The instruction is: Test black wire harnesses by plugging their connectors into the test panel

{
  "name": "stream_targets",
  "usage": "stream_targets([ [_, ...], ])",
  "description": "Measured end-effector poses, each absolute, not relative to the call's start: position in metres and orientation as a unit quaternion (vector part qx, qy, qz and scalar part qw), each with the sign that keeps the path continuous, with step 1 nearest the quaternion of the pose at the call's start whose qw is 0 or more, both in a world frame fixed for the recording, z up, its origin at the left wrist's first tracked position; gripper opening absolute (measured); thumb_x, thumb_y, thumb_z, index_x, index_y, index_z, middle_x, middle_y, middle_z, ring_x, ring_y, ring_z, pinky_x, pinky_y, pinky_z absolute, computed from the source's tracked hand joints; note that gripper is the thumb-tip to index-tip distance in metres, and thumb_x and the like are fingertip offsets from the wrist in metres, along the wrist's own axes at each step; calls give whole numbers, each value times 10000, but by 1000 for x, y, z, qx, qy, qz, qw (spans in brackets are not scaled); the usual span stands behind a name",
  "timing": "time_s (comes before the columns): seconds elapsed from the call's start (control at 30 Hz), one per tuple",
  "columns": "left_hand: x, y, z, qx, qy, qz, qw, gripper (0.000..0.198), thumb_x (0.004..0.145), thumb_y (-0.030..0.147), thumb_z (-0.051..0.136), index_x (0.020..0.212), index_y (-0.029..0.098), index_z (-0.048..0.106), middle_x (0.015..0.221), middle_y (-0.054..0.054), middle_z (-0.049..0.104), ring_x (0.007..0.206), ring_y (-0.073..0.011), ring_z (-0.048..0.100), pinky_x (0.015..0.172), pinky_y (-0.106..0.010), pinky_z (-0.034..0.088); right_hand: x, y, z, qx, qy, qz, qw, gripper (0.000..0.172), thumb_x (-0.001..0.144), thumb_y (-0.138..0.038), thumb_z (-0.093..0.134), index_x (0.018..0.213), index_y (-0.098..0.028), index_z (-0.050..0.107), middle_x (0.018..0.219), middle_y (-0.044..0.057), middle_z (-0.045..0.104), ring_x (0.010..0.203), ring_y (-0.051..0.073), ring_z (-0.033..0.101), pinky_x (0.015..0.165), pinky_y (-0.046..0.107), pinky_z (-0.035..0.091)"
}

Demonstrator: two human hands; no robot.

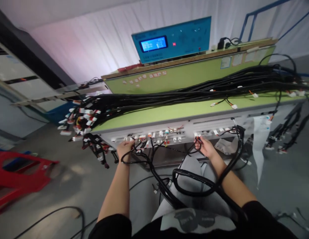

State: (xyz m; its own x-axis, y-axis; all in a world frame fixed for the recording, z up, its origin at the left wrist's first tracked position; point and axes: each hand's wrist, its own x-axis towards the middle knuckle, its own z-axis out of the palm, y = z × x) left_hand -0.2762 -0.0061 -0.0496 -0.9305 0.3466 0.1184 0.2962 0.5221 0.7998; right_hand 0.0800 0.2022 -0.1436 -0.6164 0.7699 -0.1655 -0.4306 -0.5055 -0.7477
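A black wiring harness [166, 192] lies across my lap, its branches running up to a grey front panel [189, 142] lined with small white, orange and teal connectors. My left hand [124, 148] is closed at the panel's left part, fingers pinched on a branch end of the harness; the tip is too small to make out. Farther right, my right hand [203, 146] pinches a thin wire with a white connector [197, 135] against the panel. Other branches reach connector sockets [166, 132] between the hands.
A thick bundle of black cables [169, 96] covers the green bench top [154, 114], with many white plugs [87, 116] hanging off its left end. Behind stands a blue tester board with a lit display [154, 43]. A red stool [22, 176] is at left; a paper strip [260, 146] hangs right.
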Motion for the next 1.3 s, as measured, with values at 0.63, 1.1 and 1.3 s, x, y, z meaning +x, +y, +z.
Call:
stream_targets([
  [0.63, -284, -3, -61, 190, 863, 467, 22, 231, 721, 346, 626, 712, 121, 574, 542, 10, 517, 523, -114, 480, 468, -202, 353, 88, 187, -175, -338, -471, 675, 457, 451, 719, -660, 579, 715, -211, 625, 583, -4, 593, 602, 143, 549, 643, 282, 443],
  [1.1, -276, -6, -52, 195, 835, 513, 34, 253, 658, 389, 621, 567, 174, 523, 458, 5, 515, 471, -134, 485, 467, -226, 335, 78, 188, -194, -293, -420, 708, 486, 406, 599, -540, 767, 762, -180, 678, 591, -30, 572, 558, 95, 504, 642, 262, 489],
  [1.3, -274, -6, -50, 188, 835, 517, 35, 242, 672, 368, 620, 570, 171, 526, 445, 6, 505, 463, -136, 465, 469, -230, 324, 70, 189, -186, -335, -381, 686, 521, 429, 524, -522, 796, 672, -141, 663, 452, -66, 453, 426, 46, 355, 472, 217, 423],
])
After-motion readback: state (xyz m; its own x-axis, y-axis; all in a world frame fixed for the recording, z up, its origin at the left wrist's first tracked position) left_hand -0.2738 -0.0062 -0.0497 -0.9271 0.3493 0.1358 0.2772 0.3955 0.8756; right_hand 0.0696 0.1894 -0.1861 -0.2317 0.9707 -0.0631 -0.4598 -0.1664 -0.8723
